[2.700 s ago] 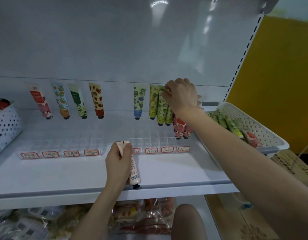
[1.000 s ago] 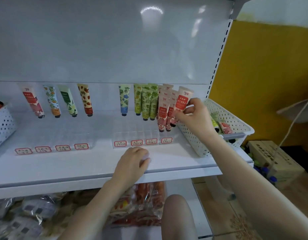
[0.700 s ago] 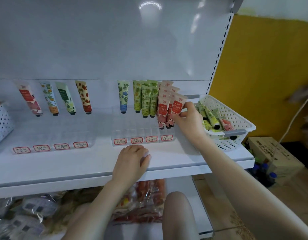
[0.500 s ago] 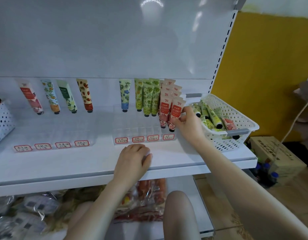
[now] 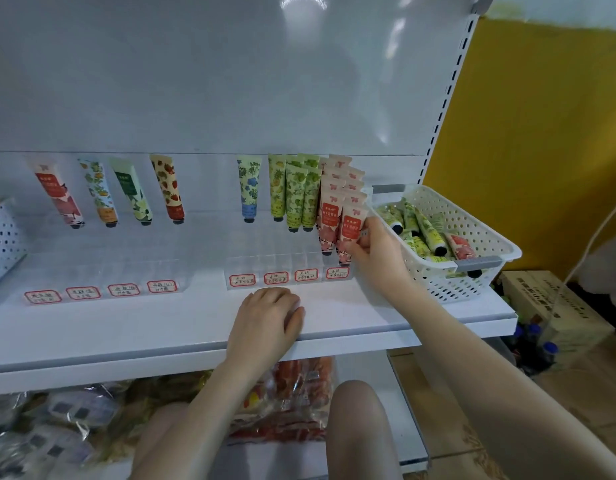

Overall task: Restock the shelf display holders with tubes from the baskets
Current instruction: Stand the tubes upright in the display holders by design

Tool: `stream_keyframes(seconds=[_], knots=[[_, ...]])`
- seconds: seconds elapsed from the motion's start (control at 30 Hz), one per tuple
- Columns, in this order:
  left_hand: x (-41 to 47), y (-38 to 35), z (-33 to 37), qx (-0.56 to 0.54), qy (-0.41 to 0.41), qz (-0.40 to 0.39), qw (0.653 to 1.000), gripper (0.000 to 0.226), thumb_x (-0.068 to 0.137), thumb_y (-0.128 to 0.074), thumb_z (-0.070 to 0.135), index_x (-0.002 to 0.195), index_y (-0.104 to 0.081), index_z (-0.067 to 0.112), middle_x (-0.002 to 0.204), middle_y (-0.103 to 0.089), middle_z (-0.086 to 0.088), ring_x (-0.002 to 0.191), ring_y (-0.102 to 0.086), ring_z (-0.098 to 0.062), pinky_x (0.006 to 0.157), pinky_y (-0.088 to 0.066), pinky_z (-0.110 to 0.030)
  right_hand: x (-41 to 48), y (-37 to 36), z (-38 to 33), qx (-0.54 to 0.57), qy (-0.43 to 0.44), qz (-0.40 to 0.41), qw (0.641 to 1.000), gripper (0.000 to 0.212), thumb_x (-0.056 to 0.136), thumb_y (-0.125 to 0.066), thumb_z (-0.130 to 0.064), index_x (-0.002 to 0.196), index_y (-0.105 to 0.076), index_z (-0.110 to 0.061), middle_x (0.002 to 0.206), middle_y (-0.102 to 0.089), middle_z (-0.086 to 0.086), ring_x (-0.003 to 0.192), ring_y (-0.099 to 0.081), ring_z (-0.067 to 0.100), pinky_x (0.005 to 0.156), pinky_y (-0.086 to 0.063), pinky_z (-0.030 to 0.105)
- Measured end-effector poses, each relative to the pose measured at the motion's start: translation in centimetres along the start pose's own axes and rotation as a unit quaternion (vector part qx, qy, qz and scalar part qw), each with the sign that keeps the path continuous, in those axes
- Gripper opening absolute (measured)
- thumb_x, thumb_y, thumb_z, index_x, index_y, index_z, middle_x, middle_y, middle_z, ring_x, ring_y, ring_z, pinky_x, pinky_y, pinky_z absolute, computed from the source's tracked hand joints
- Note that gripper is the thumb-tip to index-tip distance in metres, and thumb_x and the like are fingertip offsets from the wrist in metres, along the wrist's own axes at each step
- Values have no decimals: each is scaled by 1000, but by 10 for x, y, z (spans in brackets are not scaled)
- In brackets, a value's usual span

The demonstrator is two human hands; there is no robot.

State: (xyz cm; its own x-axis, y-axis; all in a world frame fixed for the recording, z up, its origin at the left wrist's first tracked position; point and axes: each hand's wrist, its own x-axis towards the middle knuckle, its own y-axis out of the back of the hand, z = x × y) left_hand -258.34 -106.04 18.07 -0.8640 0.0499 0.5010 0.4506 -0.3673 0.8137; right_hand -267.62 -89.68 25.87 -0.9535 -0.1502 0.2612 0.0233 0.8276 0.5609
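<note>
Fingers (image 5: 360, 244) of R hand (image 5: 379, 254) pinch red tube (image 5: 350, 225) low on its body, near cap end. Tube stands cap-down at front of rightmost lane of clear holder (image 5: 286, 261), touching the red row (image 5: 336, 181) behind it. L hand (image 5: 265, 317) rests palm-down on white shelf (image 5: 369, 317), fingers together, lightly curled; nothing visible in it.

Handling (est.): tube light, soft-walled, glossy, so prob. slippery and dents if squeezed. Stiffest at flat crimped top and at cap shoulder; take hold there, not mid-body.

Materials: holder is transparent rigid plastic w/ thin dividers and red-bordered handwritten labels (image 5: 337, 273) on front. Basket (image 5: 507, 251) at R is white perforated plastic w/ grey handle; green + red tubes (image 5: 428, 233) lie loose inside. Shelf looks like smooth painted metal.
</note>
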Motion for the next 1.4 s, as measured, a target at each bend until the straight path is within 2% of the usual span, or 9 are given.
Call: stream_keyframes(seconds=[0.47,0.9,0.97,1.03,1.1,1.13,1.2,1.33,1.4], knots=[[0,5,5,15,4,-9,1000,35,83,-41,30,79,-71,12,81,-69,0,74,-64,-20,65,-52,-32,2,-4,2,-57,-1,5,998,24,91,-56,-16,111,-46,-8,99,-64,13,89,-60,30,77,-51,49],[0,11,11,22,19,-44,999,37,82,-40,29,80,-71,10,81,-69,-2,73,-64,-22,65,-51,-30,-18,5,1,25,-50,-5,998,29,89,-60,-26,110,-51,-8,97,-64,14,91,-61,29,80,-51,45],[1,11,10,22,18,-51,998,37,82,-40,28,79,-71,8,80,-69,-3,72,-63,-25,65,-52,-30,-26,10,-2,20,-41,-12,999,30,91,-58,-22,115,-49,-5,98,-63,12,91,-60,28,75,-48,39],[1,11,10,26,16,-62,998,37,83,-39,28,79,-70,8,79,-69,-5,71,-63,-26,65,-52,-31,-32,16,-6,21,-28,-15,999,28,93,-55,-20,117,-48,-6,86,-59,-1,80,-56,17,60,-43,24],[1,12,12,23,16,-76,997,40,84,-35,30,76,-67,8,76,-67,-6,70,-62,-29,63,-50,-31,-37,24,-11,6,-20,-19,1000,12,94,-54,-20,100,-48,-12,70,-48,-9,65,-46,8,47,-31,12],[1,13,15,17,21,-78,997,43,85,-31,32,76,-66,8,76,-66,-7,70,-61,-29,62,-49,-31,-39,28,-14,0,-15,-19,1000,14,94,-54,-20,86,-44,-14,64,-43,-9,58,-42,8,42,-30,12],[3,18,24,1,38,-73,997,45,89,-31,35,83,-65,7,83,-65,-10,79,-60,-30,65,-47,-33,-44,40,-21,-22,-3,-24,999,28,95,-52,-17,71,-38,-16,59,-41,-5,52,-37,10,40,-30,13],[9,28,53,-20,52,-51,997,32,95,-48,23,120,-60,7,120,-61,-11,110,-54,-29,89,-43,-34,-48,72,-32,-88,9,-6,996,27,94,-48,-10,68,-42,-10,62,-46,2,54,-38,15,49,-28,27],[14,32,64,-31,36,-38,998,32,95,-49,24,121,-59,8,121,-60,-10,111,-54,-27,88,-43,-33,-48,90,-33,-109,13,17,994,16,93,-48,-9,88,-57,3,78,-60,17,64,-47,23,53,-30,29]])
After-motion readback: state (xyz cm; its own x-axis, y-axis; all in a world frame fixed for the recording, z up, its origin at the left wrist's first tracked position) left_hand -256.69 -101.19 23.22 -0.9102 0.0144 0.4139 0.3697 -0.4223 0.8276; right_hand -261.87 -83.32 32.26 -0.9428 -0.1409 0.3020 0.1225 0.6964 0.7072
